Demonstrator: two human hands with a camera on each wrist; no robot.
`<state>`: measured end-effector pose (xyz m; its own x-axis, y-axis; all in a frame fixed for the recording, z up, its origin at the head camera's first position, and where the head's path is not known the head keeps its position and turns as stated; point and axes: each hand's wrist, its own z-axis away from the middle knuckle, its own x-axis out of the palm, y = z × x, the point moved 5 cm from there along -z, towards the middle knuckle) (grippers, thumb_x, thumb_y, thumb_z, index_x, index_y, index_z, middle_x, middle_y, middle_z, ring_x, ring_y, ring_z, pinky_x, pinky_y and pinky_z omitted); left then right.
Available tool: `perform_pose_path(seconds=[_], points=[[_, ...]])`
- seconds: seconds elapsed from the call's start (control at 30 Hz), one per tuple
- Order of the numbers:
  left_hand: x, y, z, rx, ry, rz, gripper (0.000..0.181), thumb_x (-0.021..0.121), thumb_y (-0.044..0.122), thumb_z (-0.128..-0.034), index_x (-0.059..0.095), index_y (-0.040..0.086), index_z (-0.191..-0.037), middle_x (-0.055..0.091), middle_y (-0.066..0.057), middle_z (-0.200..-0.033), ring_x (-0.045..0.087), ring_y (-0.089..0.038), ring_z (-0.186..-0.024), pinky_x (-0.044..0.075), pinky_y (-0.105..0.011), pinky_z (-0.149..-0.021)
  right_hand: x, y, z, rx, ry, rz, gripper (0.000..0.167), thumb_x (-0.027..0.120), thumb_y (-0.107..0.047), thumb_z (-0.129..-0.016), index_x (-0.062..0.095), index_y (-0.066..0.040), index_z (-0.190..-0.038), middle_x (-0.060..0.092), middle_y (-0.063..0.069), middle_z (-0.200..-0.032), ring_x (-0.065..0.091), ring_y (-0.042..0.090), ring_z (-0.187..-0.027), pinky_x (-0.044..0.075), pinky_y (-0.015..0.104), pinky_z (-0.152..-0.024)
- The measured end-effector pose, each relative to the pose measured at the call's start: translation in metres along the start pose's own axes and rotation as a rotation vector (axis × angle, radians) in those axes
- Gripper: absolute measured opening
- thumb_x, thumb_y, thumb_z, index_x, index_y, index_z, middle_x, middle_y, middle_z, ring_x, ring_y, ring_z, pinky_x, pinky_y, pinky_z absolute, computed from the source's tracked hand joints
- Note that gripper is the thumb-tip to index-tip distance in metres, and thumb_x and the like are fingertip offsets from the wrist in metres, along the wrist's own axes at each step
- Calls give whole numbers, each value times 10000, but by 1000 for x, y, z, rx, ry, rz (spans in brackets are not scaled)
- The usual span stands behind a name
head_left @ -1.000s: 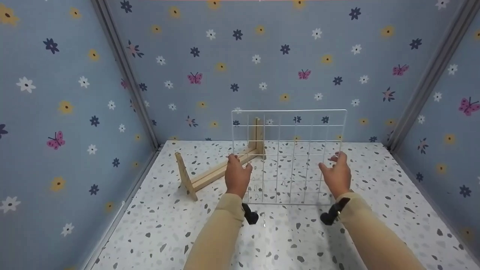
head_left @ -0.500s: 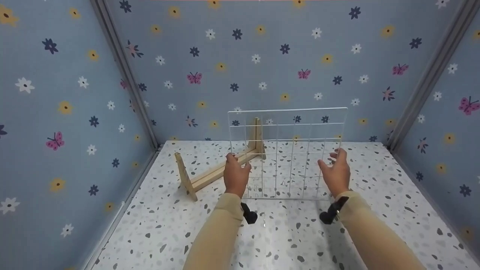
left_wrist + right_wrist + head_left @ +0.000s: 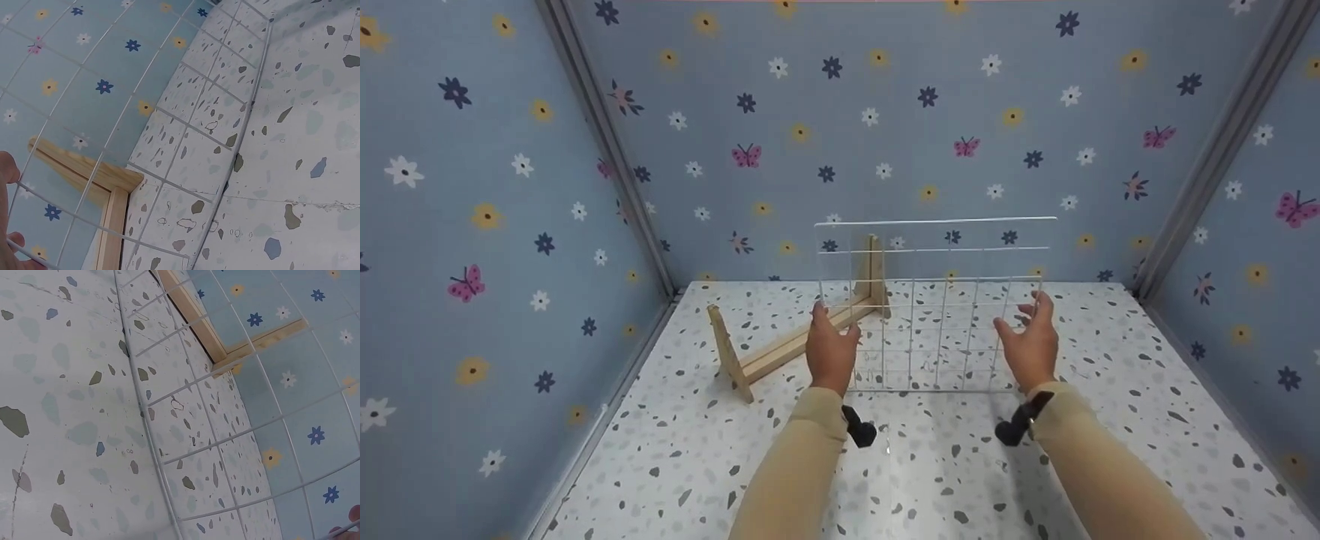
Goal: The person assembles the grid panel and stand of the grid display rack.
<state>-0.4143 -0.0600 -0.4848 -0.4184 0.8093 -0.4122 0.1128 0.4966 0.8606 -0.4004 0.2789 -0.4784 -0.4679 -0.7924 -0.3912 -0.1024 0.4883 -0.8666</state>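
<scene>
Between my two hands is a white wire grid panel, its face towards me and its top rail in front of the back wall. My left hand grips the panel's left side wire; in the left wrist view only its fingertips show at the edge. On the opposite side wire, my right hand grips with thumb and fingers curled. Whether the panel's bottom wire touches the table, I cannot tell. A wooden stand, two uprights joined by a grooved bar, lies slantwise behind and left of the panel, partly seen through it.
The speckled white table spreads under both arms. Blue flowered walls close it in at the back and both sides, with grey metal posts in the corners. A small dark device sits at each wrist.
The panel's bottom wire has risen and moved away from me, while its top rail stays at nearly the same height. Both hands have shifted up slightly. The wooden stand has not moved.
</scene>
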Motion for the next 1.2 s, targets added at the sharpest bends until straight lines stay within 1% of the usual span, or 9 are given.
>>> perform_pose_path(seconds=[0.13, 0.33, 0.43, 0.57, 0.73, 0.87, 1.0, 1.1, 1.2], points=[[0, 1, 0, 5, 17, -9, 806, 743, 221, -931, 301, 38, -1579, 518, -191, -1476, 588, -354, -1250, 521, -480, -974, 1, 2, 0, 22, -4, -9, 783, 697, -195, -975, 207, -173, -1585, 462, 158, -1503, 473, 343, -1375, 442, 512, -1085], [3, 5, -1, -27, 26, -15, 780, 740, 240, -933, 334, 29, -1564, 531, -200, -1462, 612, -345, -1213, 525, -467, -971, 0, 4, -3, 42, -2, -12, 764, 703, -207, -971, 227, -175, -1568, 465, 137, -1508, 471, 324, -1381, 427, 506, -1102], [4, 5, -1, -43, 27, -23, 778, 734, 248, -938, 331, 20, -1563, 530, -203, -1461, 604, -346, -1228, 517, -471, -985, 1, 5, -4, 42, 0, -1, 759, 698, -219, -975, 225, -184, -1568, 458, 132, -1517, 462, 326, -1389, 418, 509, -1109], [5, 3, 2, -68, 15, -28, 770, 712, 253, -953, 314, 9, -1565, 504, -214, -1482, 581, -358, -1256, 504, -484, -997, 4, 8, -3, 39, 4, 17, 748, 695, -227, -977, 229, -190, -1562, 456, 130, -1518, 461, 335, -1390, 418, 502, -1112], [8, 3, 6, -71, -8, -39, 765, 673, 275, -986, 271, -4, -1574, 449, -218, -1525, 563, -364, -1275, 498, -484, -1003, 3, 10, 0, 24, 3, 16, 748, 695, -218, -977, 229, -176, -1560, 454, 135, -1512, 462, 333, -1387, 424, 505, -1103], [8, 3, 7, -82, -14, -18, 745, 666, 267, -992, 281, -11, -1567, 427, -213, -1543, 501, -361, -1348, 460, -481, -1064, 2, 8, -1, 22, -6, 22, 761, 693, -213, -979, 213, -161, -1567, 439, 148, -1522, 442, 343, -1403, 414, 510, -1111], [8, 1, 6, -79, 9, -33, 710, 673, 247, -986, 322, -25, -1540, 460, -223, -1514, 510, -362, -1341, 461, -477, -1067, 3, 6, -2, 50, -32, 29, 782, 689, -232, -982, 189, -171, -1580, 420, 150, -1544, 416, 359, -1421, 396, 518, -1124], [8, 1, 5, -79, 14, -49, 701, 675, 250, -985, 331, -18, -1534, 477, -221, -1499, 533, -363, -1317, 476, -477, -1048, 3, 6, -3, 77, -43, 30, 793, 686, -238, -983, 177, -176, -1587, 411, 144, -1557, 407, 357, -1427, 390, 521, -1127], [8, 2, 4, -80, 13, -44, 705, 681, 244, -981, 331, -4, -1539, 483, -212, -1496, 539, -364, -1309, 481, -478, -1043, 2, 5, -3, 97, -42, 14, 805, 688, -246, -981, 167, -171, -1591, 404, 141, -1567, 399, 358, -1433, 380, 519, -1136]])
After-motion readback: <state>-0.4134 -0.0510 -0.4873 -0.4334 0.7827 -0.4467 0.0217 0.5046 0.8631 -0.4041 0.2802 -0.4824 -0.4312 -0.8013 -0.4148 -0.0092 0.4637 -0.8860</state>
